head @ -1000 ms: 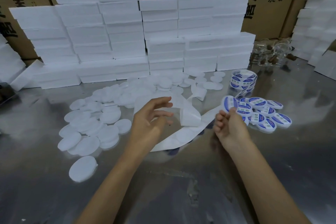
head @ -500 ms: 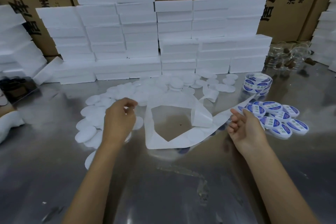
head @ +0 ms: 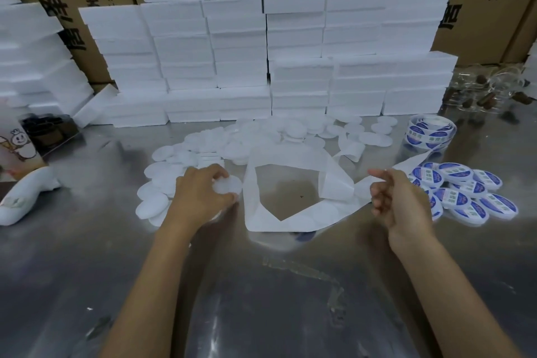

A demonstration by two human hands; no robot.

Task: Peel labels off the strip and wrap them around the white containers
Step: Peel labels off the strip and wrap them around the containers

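Shiny metal surface (head: 261, 299) fills the lower frame, where the left hand (head: 200, 195) grips a white container (head: 228, 184) at left centre, the right hand (head: 398, 197) hangs loosely curled and empty beside the looped strip (head: 290, 183), labelled containers (head: 465, 192) lie right, and foam boxes (head: 261, 52) stack behind.

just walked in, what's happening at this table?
A person is labelling round white containers. The left hand grips a plain round white container at the edge of the unlabelled pile. The right hand hangs loosely curled over the shiny metal table, holding nothing. The spent white backing strip loops between the hands; the blue-and-white labelled containers lie on the right, beside the label roll.
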